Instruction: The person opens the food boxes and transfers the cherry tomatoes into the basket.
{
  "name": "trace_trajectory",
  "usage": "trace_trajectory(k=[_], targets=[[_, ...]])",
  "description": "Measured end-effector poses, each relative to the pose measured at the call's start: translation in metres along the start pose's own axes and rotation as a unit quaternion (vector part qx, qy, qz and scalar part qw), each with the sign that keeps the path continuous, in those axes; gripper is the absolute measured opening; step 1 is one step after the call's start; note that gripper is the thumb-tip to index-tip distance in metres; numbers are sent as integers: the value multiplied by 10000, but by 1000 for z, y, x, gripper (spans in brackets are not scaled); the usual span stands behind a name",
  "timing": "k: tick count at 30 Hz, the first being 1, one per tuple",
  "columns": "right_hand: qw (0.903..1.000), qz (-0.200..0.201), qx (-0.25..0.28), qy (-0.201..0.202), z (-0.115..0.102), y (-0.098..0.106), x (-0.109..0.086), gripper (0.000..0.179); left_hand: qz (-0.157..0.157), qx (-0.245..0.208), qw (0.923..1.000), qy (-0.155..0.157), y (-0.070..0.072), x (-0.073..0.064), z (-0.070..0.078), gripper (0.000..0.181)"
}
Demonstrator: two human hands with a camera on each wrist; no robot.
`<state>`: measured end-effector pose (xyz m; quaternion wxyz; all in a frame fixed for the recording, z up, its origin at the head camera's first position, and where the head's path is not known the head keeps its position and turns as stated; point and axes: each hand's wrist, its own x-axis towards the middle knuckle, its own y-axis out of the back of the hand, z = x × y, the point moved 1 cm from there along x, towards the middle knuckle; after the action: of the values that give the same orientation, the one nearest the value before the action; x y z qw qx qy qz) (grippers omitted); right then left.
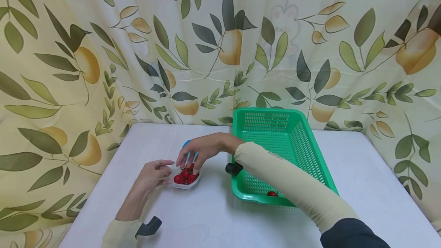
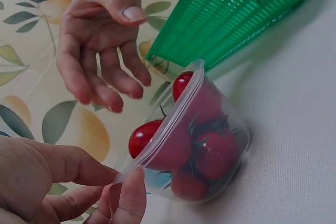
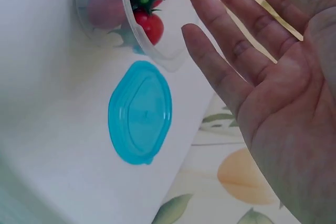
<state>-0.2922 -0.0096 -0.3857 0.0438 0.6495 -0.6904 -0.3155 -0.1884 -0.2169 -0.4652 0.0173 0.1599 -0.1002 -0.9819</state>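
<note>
The green basket (image 1: 303,141) stands right of both my hands, partly under my right forearm; my right hand (image 1: 203,148), holding nothing, spreads its fingers loosely over the clear tub (image 2: 238,140), whose rim my left hand (image 1: 153,175) pinches. I'd judge the loading well along: the blue lid (image 3: 140,113) lies off, just beyond my right hand, tomatoes (image 1: 185,173) sit in the tub between my hands, and a stray tomato (image 1: 272,193) is left in the basket beside my right forearm. I count one basket, one tub, one lid, and at least four tomatoes plus that stray, others perhaps hidden.
</note>
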Motion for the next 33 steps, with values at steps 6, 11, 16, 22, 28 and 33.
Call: trace_trajectory(k=[6, 11, 16, 22, 28, 33], targets=[[9998, -157, -128, -70, 2, -3, 12, 52, -1, -22, 10000, 5, 0, 1, 0, 34], [9994, -200, -120, -269, 8, -6, 20, 49, 21, 18, 10000, -18, 0, 0, 0, 34], [9988, -214, -134, -420, 10, -9, 27, 44, 7, 34, 10000, -14, 0, -1, 1, 34], [9973, -288, -340, -581, 10, -12, 32, 44, -15, 4, 10000, -4, 0, -1, 1, 35], [9971, -323, -341, -595, 10, -14, 34, 45, -19, -50, 10000, -3, 0, 0, 1, 35], [9956, -281, -627, -638, 10, -15, 35, 43, -4, -59, 10000, 0, 0, 1, 0, 35]])
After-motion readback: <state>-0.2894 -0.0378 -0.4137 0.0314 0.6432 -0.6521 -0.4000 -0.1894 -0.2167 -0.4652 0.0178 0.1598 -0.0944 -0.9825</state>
